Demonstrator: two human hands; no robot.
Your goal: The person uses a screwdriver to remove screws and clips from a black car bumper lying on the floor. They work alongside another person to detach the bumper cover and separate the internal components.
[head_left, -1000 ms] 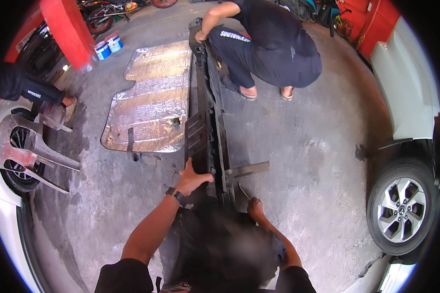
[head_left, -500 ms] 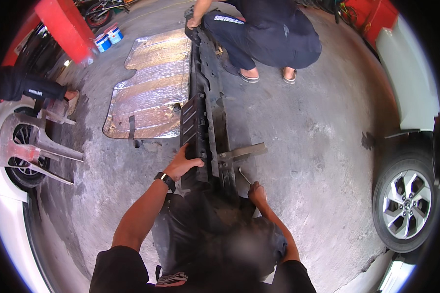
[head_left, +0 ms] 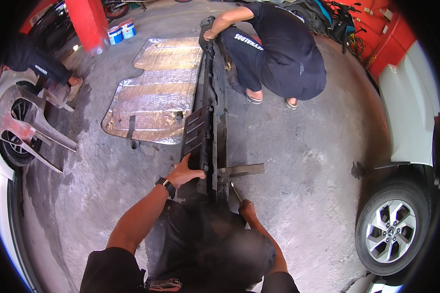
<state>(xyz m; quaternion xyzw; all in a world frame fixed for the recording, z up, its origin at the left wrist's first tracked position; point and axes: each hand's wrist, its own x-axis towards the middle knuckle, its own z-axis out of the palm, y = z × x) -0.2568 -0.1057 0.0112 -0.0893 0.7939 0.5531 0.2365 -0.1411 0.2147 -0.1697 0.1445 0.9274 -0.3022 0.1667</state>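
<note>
On the long black bar [head_left: 209, 122], the left hand [head_left: 186, 173] lies spread wide; the right hand [head_left: 248, 209] holds a thin tool [head_left: 236, 192]. The bar has slanted slots.

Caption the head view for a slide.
Left hand on a long dark part, right hand holding a slender tool.

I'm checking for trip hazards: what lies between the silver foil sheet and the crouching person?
In the head view, the long dark part lies between the silver foil sheet and the crouching person.
</note>
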